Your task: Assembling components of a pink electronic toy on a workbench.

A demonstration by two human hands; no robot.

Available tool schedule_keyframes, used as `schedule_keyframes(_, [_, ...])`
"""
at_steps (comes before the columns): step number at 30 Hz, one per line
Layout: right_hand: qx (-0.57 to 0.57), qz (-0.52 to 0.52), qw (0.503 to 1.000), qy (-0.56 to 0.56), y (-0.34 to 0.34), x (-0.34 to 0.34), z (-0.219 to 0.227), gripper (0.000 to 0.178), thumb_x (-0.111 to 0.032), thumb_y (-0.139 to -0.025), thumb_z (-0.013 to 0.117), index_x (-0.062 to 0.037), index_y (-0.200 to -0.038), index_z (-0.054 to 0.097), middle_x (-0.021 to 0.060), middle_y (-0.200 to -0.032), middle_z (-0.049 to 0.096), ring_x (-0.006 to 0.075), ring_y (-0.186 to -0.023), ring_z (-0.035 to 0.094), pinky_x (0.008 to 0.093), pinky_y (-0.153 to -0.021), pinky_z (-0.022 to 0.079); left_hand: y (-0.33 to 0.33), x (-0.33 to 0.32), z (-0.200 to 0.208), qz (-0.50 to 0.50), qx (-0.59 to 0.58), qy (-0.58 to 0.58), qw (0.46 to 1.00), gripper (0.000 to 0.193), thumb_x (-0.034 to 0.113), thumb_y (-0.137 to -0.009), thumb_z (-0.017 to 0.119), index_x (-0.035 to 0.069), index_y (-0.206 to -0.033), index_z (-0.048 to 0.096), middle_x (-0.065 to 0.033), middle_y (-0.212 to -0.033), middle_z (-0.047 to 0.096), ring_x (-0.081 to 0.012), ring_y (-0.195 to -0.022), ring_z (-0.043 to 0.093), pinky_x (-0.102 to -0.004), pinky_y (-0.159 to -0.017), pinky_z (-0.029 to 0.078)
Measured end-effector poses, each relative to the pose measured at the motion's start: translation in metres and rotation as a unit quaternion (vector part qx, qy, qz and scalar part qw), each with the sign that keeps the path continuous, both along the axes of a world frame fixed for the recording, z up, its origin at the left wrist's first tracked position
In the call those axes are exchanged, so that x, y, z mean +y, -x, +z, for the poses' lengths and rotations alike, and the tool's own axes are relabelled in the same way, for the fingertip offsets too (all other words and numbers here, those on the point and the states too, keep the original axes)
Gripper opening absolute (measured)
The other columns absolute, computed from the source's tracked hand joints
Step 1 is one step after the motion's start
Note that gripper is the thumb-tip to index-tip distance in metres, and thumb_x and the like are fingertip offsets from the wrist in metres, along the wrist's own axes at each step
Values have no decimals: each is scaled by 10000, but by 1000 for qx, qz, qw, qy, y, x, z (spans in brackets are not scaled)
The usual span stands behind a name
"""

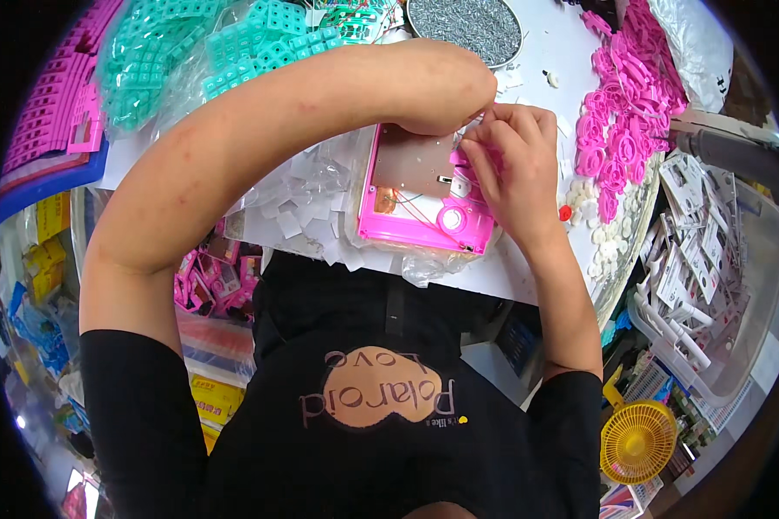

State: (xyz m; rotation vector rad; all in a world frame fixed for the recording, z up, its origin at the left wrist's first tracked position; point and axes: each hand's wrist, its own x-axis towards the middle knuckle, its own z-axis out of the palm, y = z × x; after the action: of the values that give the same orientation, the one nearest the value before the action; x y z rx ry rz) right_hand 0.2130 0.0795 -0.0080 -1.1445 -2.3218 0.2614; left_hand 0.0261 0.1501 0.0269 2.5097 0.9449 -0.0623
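A bright pink plastic housing (381, 227) lies open-side up on the white table, showing a grey-brown panel (415, 160), thin wires and a round silvery part (450, 219). My left forearm reaches across from the left, and my left hand (446, 91) bends over the housing's far edge. Its fingers are mostly hidden behind the back of the hand. From the right, my right hand (524, 160) meets it at the housing's far right corner. Thumb and fingers are closed there beside pink plastic; whatever they pinch is too small to make out.
Teal keypad pieces (273, 39) fill bags at the back left, beside a round tray of screws (467, 30). Pink plastic parts (619, 112) heap at the right, near white round pieces (610, 242). A clear bin (736, 346) of white parts and a yellow basket (638, 441) stand lower right.
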Motion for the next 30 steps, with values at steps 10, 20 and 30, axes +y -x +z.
schedule_keyframes(10, [-84,42,995,25,-2,-27,26,217,-61,-791,749,-43,-1007,740,91,-1039,682,314,-985,595,420,-852,509,0,-1,-6,-19,18,-19,999,152,147,-827,650,11,-819,718,-187,-777,693,-364,-782,690,-460,-706,556])
schedule_keyframes(20, [-75,16,994,78,-3,-29,25,246,-82,-841,726,-49,-1085,722,101,-1146,665,323,-1051,583,410,-875,519,-4,-5,-2,-41,37,-61,997,150,69,-775,687,6,-887,763,-198,-914,737,-357,-846,733,-449,-700,592])
schedule_keyframes(30, [-146,-17,988,43,13,-37,21,418,-68,-801,699,0,-1211,652,148,-1148,611,352,-1082,560,455,-919,481,2,-11,-9,-17,-61,-58,996,203,86,-806,673,12,-994,690,-177,-924,720,-337,-888,714,-438,-724,577])
